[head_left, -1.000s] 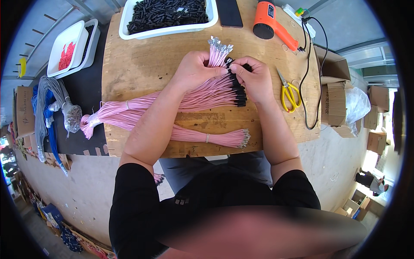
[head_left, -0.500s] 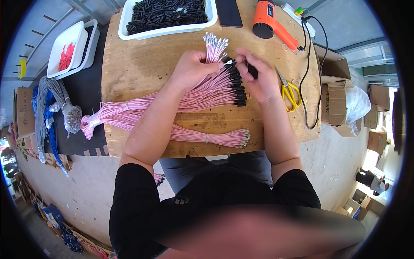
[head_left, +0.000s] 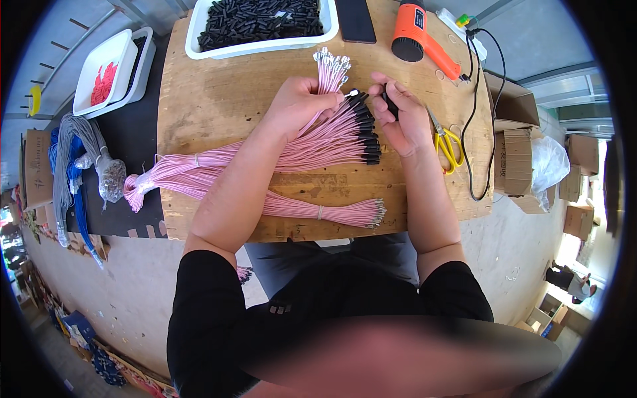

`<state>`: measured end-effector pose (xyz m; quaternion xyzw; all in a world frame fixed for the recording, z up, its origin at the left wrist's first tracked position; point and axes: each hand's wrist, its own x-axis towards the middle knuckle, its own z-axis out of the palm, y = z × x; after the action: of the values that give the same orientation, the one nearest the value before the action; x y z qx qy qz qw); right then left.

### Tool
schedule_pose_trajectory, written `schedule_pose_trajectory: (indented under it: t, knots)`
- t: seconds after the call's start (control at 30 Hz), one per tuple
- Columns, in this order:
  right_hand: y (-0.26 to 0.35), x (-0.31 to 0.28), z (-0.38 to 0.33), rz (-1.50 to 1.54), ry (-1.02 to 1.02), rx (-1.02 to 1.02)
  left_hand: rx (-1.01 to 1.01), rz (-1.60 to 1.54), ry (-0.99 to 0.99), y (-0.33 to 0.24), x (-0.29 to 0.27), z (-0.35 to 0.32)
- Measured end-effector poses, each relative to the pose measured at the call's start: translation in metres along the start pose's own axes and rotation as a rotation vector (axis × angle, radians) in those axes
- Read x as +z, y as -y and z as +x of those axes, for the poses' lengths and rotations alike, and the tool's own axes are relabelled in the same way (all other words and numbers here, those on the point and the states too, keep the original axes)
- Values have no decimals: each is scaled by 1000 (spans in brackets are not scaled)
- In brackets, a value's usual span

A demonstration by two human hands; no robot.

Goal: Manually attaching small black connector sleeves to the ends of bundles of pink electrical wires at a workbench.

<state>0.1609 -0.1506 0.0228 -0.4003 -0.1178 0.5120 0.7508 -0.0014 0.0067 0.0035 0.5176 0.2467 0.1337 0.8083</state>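
Observation:
My left hand [head_left: 298, 99] grips a bunch of pink wires [head_left: 328, 74] whose bare metal ends fan out toward the far side of the wooden table [head_left: 219, 99]. My right hand [head_left: 403, 114] holds small black sleeves [head_left: 390, 103] between thumb and fingers, just right of the wire tips. Between the hands lies a fan of pink wires with black sleeved ends [head_left: 345, 136]. Another tied pink bundle with metal ends [head_left: 332, 212] lies near the table's front edge.
A white tray of black sleeves [head_left: 262, 23] stands at the back. An orange heat gun [head_left: 419, 36] with a black cord and yellow scissors [head_left: 448, 142] lie at the right. White trays with red parts [head_left: 106, 69] and grey and blue cable bundles [head_left: 73, 166] sit at the left. Cardboard boxes [head_left: 517, 146] stand right.
My right hand has pulled a little right and turned its palm up with black sleeves in it. The left hand keeps its hold on the wire bunch, shifted slightly.

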Motion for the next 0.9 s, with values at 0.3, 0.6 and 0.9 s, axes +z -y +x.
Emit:
schedule_pose_trajectory:
  t: [0.3, 0.6, 0.9]
  knots:
    - [-3, -13, 0, 0, 18, 9, 5, 5, 26, 0, 0, 0]
    - [-8, 1, -3, -261, 37, -39, -12, -30, 81, -4, -1, -3]
    - [-10, 4, -6, -274, 9, -63, -22, -68, 96, -2, -1, -2]
